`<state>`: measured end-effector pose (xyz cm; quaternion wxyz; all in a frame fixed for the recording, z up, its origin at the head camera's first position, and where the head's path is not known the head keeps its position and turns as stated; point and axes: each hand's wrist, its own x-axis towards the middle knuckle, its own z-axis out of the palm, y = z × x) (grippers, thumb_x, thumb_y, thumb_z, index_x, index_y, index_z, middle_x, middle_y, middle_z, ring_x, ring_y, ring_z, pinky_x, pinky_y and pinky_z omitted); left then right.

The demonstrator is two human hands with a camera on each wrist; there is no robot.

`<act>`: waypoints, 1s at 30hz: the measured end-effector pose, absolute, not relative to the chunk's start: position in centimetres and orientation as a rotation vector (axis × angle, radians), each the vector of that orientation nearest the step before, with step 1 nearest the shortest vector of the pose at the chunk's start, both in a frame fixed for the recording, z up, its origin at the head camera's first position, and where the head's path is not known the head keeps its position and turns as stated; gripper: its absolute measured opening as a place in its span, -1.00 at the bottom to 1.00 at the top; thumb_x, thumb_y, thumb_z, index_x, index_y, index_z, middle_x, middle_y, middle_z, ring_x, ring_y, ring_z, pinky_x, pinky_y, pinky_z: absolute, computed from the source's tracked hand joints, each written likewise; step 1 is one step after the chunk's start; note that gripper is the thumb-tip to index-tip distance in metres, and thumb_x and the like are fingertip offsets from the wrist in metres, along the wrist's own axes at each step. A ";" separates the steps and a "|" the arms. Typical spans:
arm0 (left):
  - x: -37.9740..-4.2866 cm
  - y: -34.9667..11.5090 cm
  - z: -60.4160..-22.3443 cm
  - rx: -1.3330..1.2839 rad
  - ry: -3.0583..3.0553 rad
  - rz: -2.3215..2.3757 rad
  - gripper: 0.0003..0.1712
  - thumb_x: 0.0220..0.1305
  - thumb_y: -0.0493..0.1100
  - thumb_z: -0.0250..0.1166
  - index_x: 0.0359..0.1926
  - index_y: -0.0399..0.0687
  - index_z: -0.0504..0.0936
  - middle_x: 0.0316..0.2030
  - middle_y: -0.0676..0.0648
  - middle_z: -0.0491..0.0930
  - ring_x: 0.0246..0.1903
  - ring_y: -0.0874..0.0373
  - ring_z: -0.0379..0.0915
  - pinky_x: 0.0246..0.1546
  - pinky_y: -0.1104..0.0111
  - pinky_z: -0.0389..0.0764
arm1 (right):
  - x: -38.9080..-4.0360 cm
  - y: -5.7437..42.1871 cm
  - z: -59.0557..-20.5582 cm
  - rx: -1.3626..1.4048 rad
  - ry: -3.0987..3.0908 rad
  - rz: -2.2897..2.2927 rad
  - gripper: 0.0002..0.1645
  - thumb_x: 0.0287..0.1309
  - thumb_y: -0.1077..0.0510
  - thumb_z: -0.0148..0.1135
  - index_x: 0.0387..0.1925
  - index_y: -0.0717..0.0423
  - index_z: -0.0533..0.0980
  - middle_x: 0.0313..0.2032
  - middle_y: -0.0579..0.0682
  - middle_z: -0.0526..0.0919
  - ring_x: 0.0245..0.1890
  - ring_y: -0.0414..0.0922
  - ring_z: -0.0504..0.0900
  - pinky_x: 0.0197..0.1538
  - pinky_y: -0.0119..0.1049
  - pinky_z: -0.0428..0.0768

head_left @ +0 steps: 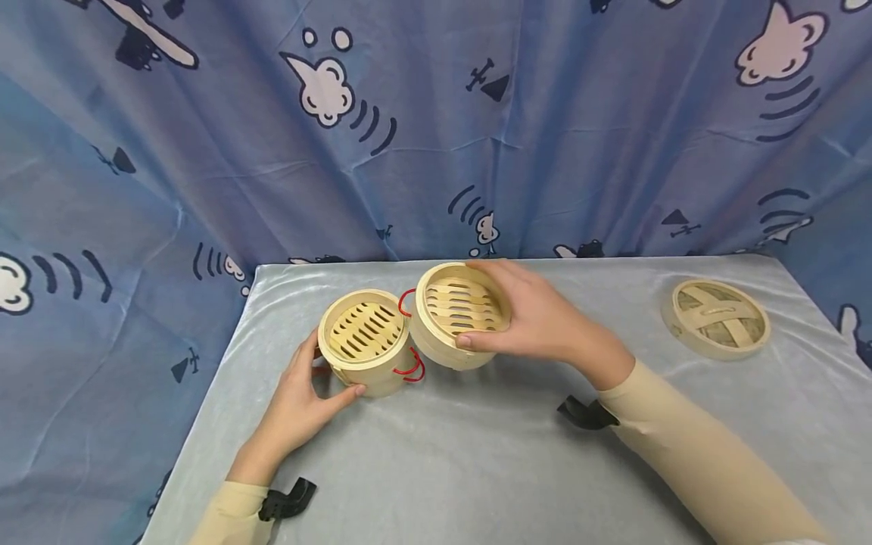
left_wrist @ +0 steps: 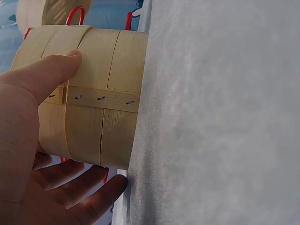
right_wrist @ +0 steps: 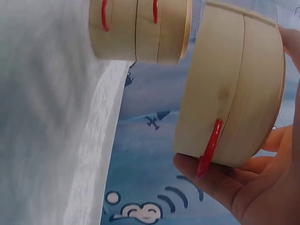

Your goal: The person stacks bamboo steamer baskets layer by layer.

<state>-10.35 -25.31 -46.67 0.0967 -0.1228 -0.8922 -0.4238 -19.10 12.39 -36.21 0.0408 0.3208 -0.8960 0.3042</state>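
On the left part of the table stand two stacked bamboo steamer baskets (head_left: 384, 384), open at the top, with a slatted floor inside and red side loops. My left hand (head_left: 289, 412) grips this stack from the left, thumb on the near wall and fingers on the far side. Another bamboo steamer basket (right_wrist: 225, 89) is raised in the air, tilted so that its slatted inside faces me in the head view. My right hand (head_left: 538, 314) holds it by its right side. A red loop (right_wrist: 210, 147) sticks out of its wall, close to the stack's rim.
A round bamboo steamer lid (head_left: 715, 318) with a woven top and crossed strips lies at the table's far right. Pale cloth covers the table (head_left: 477, 469). Behind and left of it hangs a blue patterned curtain (head_left: 422, 136).
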 end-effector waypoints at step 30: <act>-10.3 -25.2 -46.7 -0.348 -2.658 -1.243 0.31 0.11 -0.06 0.76 0.72 -0.02 0.14 0.43 -0.13 0.44 0.25 0.01 0.52 0.19 0.11 0.66 | -19.3 5.2 -35.7 1.038 -2.783 0.792 0.39 -0.03 -0.69 0.45 0.65 -0.01 0.33 0.40 0.07 0.52 0.27 0.07 0.62 0.28 0.12 0.66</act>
